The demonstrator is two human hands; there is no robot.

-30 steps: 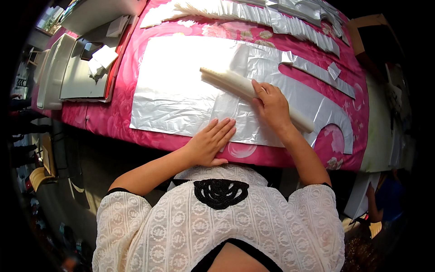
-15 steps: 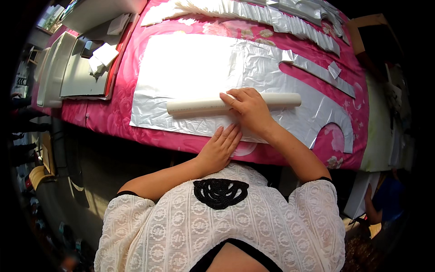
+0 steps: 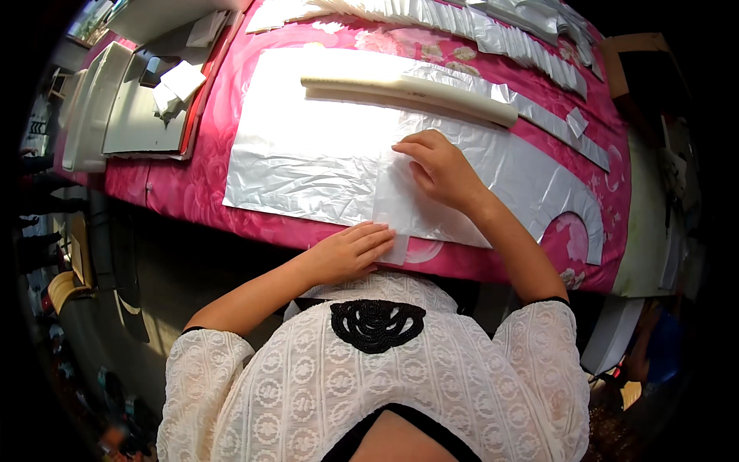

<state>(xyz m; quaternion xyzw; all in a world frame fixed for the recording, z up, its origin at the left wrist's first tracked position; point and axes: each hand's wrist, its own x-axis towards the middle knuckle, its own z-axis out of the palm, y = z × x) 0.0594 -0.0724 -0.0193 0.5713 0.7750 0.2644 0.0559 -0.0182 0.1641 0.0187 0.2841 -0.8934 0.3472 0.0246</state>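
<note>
A silvery-white plastic bag (image 3: 308, 154), with a rounded cutout at its right end, lies flat and creased on the table. Across its far part rests a white tube (image 3: 416, 94), which neither hand touches. My right hand (image 3: 440, 171) is over the middle of the bag, fingers bent and thumb apart, with nothing visible in it. At the near table edge my left hand (image 3: 356, 250) lies with fingers stretched out, palm down, beside a translucent strip (image 3: 398, 250) at the bag's near edge. What is under its palm is hidden.
A pink flowered cloth (image 3: 181, 185) covers the table. Fanned stacks of white bags (image 3: 462, 31) line the far side. A red-edged tray (image 3: 146, 127) with folded white pieces stands at left, next to a clear bin (image 3: 96, 112). A cardboard box (image 3: 643, 73) is far right.
The tube has moved away from me to the far part of the bag, and my right hand has come off it. My left hand has shifted slightly left and nearer to me.
</note>
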